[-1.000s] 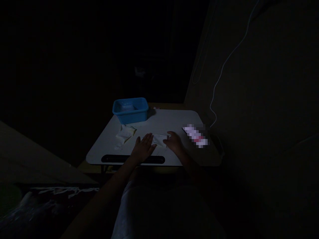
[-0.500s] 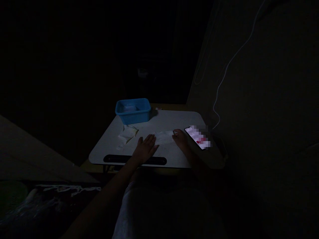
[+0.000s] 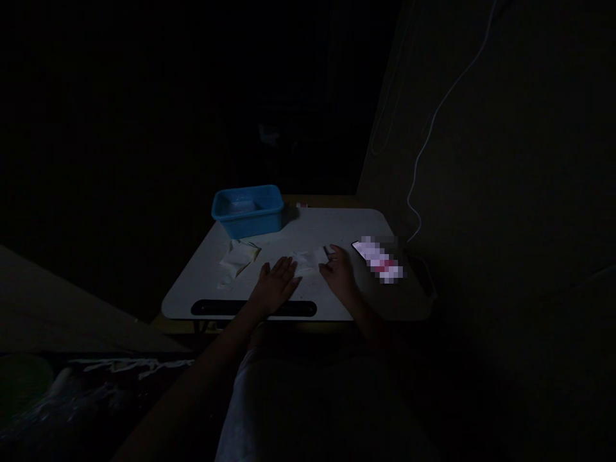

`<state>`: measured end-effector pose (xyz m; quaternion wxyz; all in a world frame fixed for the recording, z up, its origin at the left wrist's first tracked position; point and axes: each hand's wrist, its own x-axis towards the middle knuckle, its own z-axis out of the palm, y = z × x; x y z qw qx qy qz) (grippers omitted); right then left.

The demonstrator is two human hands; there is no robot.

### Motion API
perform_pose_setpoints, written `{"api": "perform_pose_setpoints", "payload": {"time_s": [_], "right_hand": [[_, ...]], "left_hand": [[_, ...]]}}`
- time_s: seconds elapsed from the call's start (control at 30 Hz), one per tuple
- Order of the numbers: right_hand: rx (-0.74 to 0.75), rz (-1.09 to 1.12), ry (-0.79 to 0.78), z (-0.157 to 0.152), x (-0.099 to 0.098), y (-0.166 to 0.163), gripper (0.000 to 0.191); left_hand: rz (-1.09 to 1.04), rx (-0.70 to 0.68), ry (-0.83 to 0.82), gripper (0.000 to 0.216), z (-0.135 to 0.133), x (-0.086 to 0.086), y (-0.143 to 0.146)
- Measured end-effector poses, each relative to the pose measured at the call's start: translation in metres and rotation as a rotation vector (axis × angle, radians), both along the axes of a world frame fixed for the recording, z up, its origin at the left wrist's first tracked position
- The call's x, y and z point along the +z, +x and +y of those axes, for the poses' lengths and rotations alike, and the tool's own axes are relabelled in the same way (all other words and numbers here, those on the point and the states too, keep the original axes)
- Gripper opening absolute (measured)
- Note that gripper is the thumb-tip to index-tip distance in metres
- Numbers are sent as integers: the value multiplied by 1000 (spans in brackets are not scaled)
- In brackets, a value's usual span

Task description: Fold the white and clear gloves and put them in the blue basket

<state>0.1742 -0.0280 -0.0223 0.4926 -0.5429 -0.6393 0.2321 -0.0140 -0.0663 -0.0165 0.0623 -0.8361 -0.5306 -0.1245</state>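
Observation:
A thin white sheet [image 3: 304, 260], tissue-like in the dim light, lies on the small white table [image 3: 332, 224]. My left hand [image 3: 274, 287] rests flat with fingers stretched out, its fingertips at the sheet's left end. At the other end my right hand [image 3: 338, 273] curls its thumb and fingers around the sheet's right edge, which looks lifted and turned over. Left of my left hand sits a crumpled pale packet or folded piece [image 3: 239, 255]; the dark hides what it is exactly.
A blue plastic basin [image 3: 255, 223] stands at the table's back left corner. On the right lies a lit phone [image 3: 378, 258], its screen blurred. A dark slot [image 3: 212, 308] runs along the front edge. A white cable [image 3: 418, 163] hangs down the right wall.
My right hand has moved a little left relative to the table, bringing the sheet's right edge up and over. My left hand stays flat. The view has shifted slightly.

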Motion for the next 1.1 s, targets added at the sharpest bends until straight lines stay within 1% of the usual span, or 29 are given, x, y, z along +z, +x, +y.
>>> {"api": "perform_pose_setpoints", "payload": {"time_s": [0.1,0.23,0.3,0.37,0.43,0.53,0.63,0.73,0.87,1.1], "right_hand": [[-29,101,-31,-1,2,-9,56],[-107,9,-81,8,3,-12,50],[-143,-44,-32,14,1,-11,40],[-151,-48,50,18,-2,-9,34],[-131,-3,107,19,-4,-9,33],[-91,69,145,15,-2,-13,35],[-76,85,129,12,-1,-17,35],[-102,-11,109,11,-4,-18,34],[-84,-192,155,10,-9,-15,35],[-64,-214,178,14,-8,-14,37]], "left_hand": [[15,-7,19,46,0,-1,0],[16,-7,39,44,-1,0,-1],[4,-4,48,43,-2,2,-1],[-6,-19,40,43,-3,3,0],[-9,-62,16,43,-3,4,0],[-7,-128,-6,43,-3,5,0],[-15,-126,1,43,-3,3,1],[-20,-105,14,43,-3,0,2],[-4,-105,23,45,-3,-3,3],[2,-84,28,48,0,-4,3]]}}
